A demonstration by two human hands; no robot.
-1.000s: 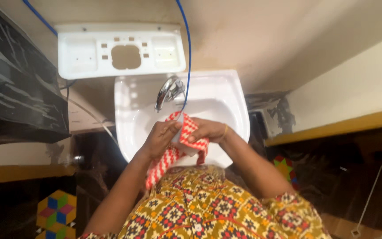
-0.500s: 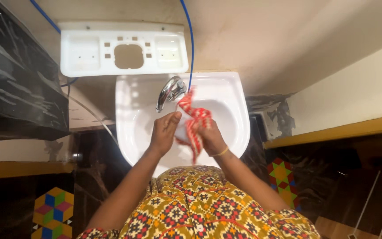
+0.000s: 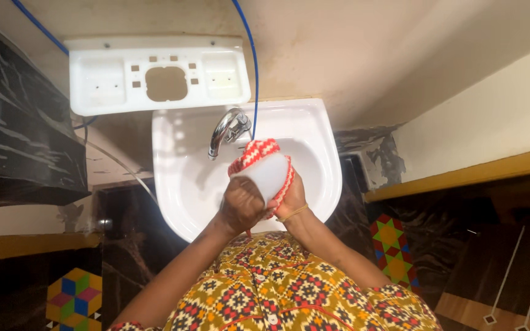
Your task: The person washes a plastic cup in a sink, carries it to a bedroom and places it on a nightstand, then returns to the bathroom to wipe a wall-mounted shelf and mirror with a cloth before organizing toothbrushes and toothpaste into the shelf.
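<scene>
Over the white wash basin [image 3: 179, 184], both my hands hold a smooth white object [image 3: 269, 175] wrapped in a red and white patterned cloth [image 3: 254, 153]. My left hand [image 3: 239, 207] is closed around the object's near end. My right hand [image 3: 291, 199], with a thin bangle at the wrist, cups the cloth against the object's right side. The bundle sits just right of the chrome tap [image 3: 223, 130], apart from it. What the white object is cannot be made out.
A white plastic wall shelf [image 3: 111, 79] with cut-outs hangs above the basin. A blue hose [image 3: 254, 67] runs down to the tap. A dark marble slab [image 3: 19, 147] stands at the left, a yellow-edged ledge [image 3: 461, 178] at the right, patterned floor tiles below.
The cloth hung loose between my hands and was lifted toward the tap; now it is wrapped around the white object, with both hands closed tightly together on it.
</scene>
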